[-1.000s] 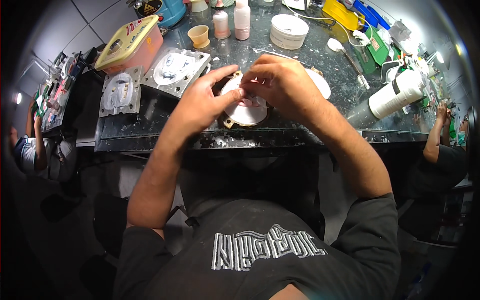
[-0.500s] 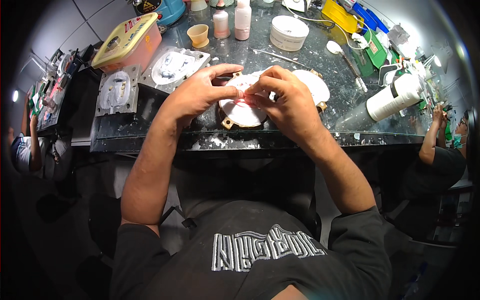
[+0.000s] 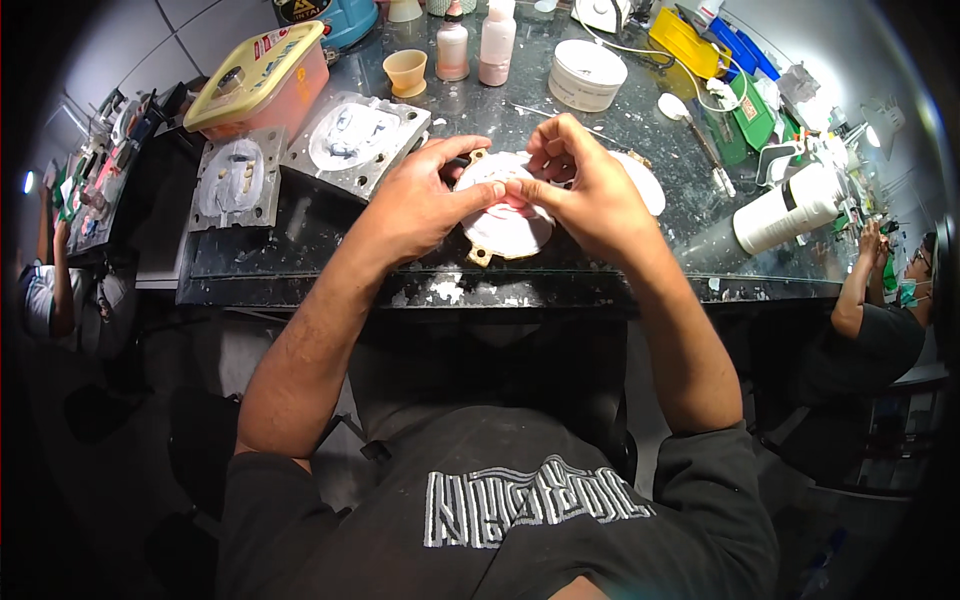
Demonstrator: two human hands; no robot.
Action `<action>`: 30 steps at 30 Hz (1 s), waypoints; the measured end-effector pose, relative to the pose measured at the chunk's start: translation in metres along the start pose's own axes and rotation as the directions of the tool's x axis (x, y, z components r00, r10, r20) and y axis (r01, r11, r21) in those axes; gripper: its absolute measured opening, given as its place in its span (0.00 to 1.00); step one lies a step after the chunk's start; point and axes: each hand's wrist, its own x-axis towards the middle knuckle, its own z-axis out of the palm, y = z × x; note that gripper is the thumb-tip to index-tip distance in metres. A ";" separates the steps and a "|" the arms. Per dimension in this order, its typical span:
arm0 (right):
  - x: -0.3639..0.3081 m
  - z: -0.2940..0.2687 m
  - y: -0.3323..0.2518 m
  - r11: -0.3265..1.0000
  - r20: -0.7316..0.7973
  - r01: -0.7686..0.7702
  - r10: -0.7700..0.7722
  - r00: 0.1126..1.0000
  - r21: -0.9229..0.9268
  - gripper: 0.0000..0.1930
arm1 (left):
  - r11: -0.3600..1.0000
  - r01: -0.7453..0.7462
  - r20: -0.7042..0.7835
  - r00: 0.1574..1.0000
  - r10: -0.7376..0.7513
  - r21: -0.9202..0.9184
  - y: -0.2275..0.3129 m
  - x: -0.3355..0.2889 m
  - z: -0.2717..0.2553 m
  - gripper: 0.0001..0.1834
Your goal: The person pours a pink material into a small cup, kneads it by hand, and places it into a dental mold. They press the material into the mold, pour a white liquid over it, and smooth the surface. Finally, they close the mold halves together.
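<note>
White disc point(image 3: 505, 235) in a brass-coloured frame point(image 3: 481, 256) is lying face up near the middle of the counter's point(image 3: 320, 235) front edge, probably so that it is sitting within easy reach. From where I am standing, the left hand point(image 3: 425, 197) is arching wide around its left side, thumb well apart from the fingers, perhaps to steady it; the right hand point(image 3: 595, 195) is leaning over the opposite side, fingers curling clear of its thumb. Both thumb tips are meeting at one pink patch point(image 3: 513, 202), seemingly pressing it; whether any finger is gripping the rim, I cannot tell. Counting around them, I am seeing a second white disc point(image 3: 647, 188), partly hiding behind the right hand; two grey metal plates point(image 3: 235, 185) towards the left edge, facing up, likely to keep their white inlays point(image 3: 345, 130) exposed; one lidded pink box point(image 3: 300, 90) beyond them; and two small bottles point(image 3: 452, 55), one round white tub point(image 3: 585, 90) and one tan cup point(image 3: 405, 75) towards the far edge, perhaps keeping out of the way.
</note>
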 end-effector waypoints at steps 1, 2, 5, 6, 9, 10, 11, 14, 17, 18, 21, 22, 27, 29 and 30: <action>0.004 -0.002 0.000 1.000 0.010 -0.021 0.021 1.000 0.013 0.22 | 1.000 0.003 0.004 1.000 -0.003 -0.010 0.004 -0.001 -0.003 0.34; 0.008 -0.001 0.000 0.999 0.029 -0.046 0.045 0.999 0.028 0.23 | 1.000 0.014 0.003 1.000 -0.014 -0.021 0.006 -0.003 -0.006 0.35; 0.011 0.004 -0.008 0.989 0.016 -0.019 0.021 1.000 -0.148 0.23 | 0.997 0.075 0.057 0.995 -0.076 0.028 0.010 -0.005 -0.011 0.32; 0.011 0.006 -0.008 0.983 -0.003 0.013 -0.014 1.000 -0.182 0.23 | 0.998 0.054 0.038 0.998 -0.055 0.039 0.002 -0.004 -0.010 0.31; 0.011 0.005 -0.006 0.983 -0.007 0.061 -0.063 0.998 -0.175 0.22 | 0.995 0.048 0.006 0.999 -0.049 0.083 0.006 -0.005 -0.006 0.30; 0.014 0.003 0.002 0.996 0.015 0.029 -0.027 1.000 -0.089 0.22 | 0.993 0.034 -0.001 0.999 -0.035 0.111 0.006 -0.005 -0.005 0.30; 0.017 0.001 0.005 1.000 0.039 -0.005 0.006 0.999 -0.004 0.21 | 0.990 0.020 -0.008 1.000 -0.020 0.139 0.004 -0.004 -0.004 0.30; 0.013 0.000 -0.002 0.985 0.039 0.074 -0.069 0.997 -0.153 0.19 | 0.996 0.038 -0.006 0.999 -0.038 0.079 0.005 -0.005 -0.004 0.29; 0.015 -0.001 -0.003 0.994 0.083 0.044 -0.036 0.996 -0.096 0.19 | 0.996 0.092 0.030 0.995 -0.092 0.001 0.005 -0.007 -0.009 0.32; 0.020 -0.008 -0.001 0.996 0.131 -0.065 0.057 0.990 0.056 0.20 | 0.994 0.108 0.050 0.993 -0.107 -0.010 0.011 -0.007 -0.010 0.32; 0.020 -0.013 0.001 0.999 0.139 -0.025 0.030 0.990 -0.037 0.24 | 0.993 0.115 0.049 0.992 -0.114 -0.005 0.013 -0.008 -0.009 0.34; 0.017 -0.014 -0.003 0.987 0.117 0.031 -0.012 0.993 -0.155 0.25 | 0.994 0.109 0.052 0.993 -0.108 -0.023 0.011 -0.006 -0.012 0.34; 0.016 -0.014 -0.008 0.948 0.140 0.116 -0.077 0.987 -0.296 0.28 | 0.997 0.069 0.069 0.995 -0.066 -0.038 0.012 -0.011 -0.012 0.43; 0.016 -0.017 -0.007 0.954 0.122 0.096 -0.063 0.990 -0.283 0.29 | 0.994 0.080 0.100 0.991 -0.087 0.069 0.022 -0.013 -0.010 0.57; 0.017 -0.021 -0.014 0.967 0.120 0.059 -0.030 0.992 -0.247 0.29 | 0.985 0.054 0.094 0.993 -0.070 0.161 0.026 -0.015 -0.009 0.61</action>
